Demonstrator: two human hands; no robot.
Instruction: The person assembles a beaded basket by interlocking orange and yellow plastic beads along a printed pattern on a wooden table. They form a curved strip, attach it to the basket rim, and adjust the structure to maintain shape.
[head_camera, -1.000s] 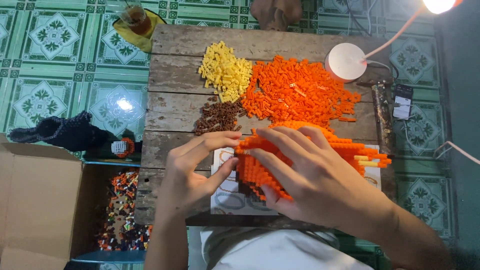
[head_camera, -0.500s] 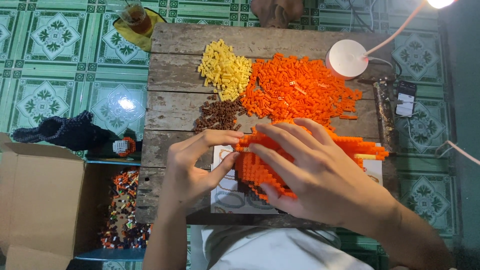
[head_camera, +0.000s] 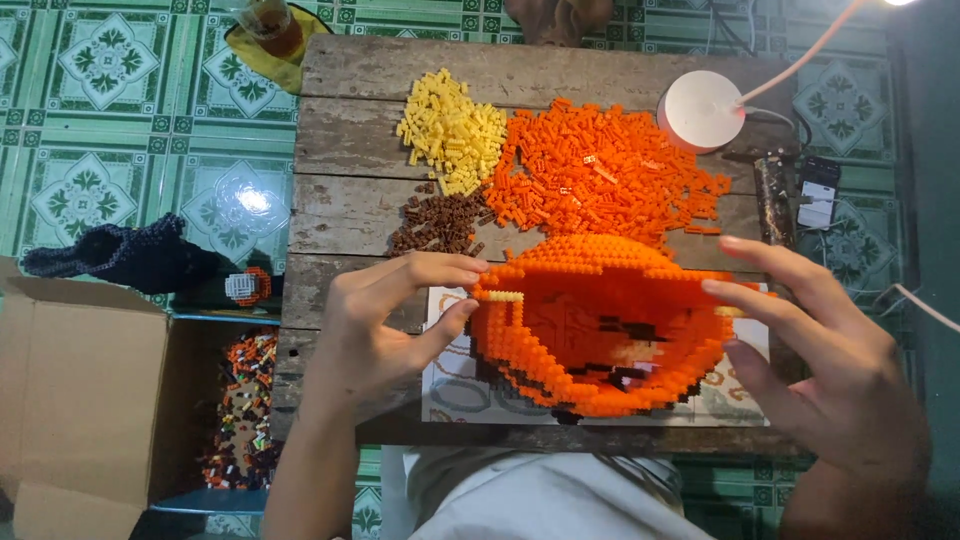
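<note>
The wooden table carried the orange brick shell near its front edge, on a printed sheet. Since the preceding views, the right hand had lifted off the shell's top to its right rim, exposing the hollow interior; assembly appeared unfinished. Right fingers were spread, touching the rim at most. The left hand pinched the left rim.

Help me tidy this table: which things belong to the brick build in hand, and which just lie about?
In use: orange brick model, left hand, right hand, orange bricks, yellow bricks, brown bricks.
Lying about: cardboard box, dark cloth, lamp base.
</note>
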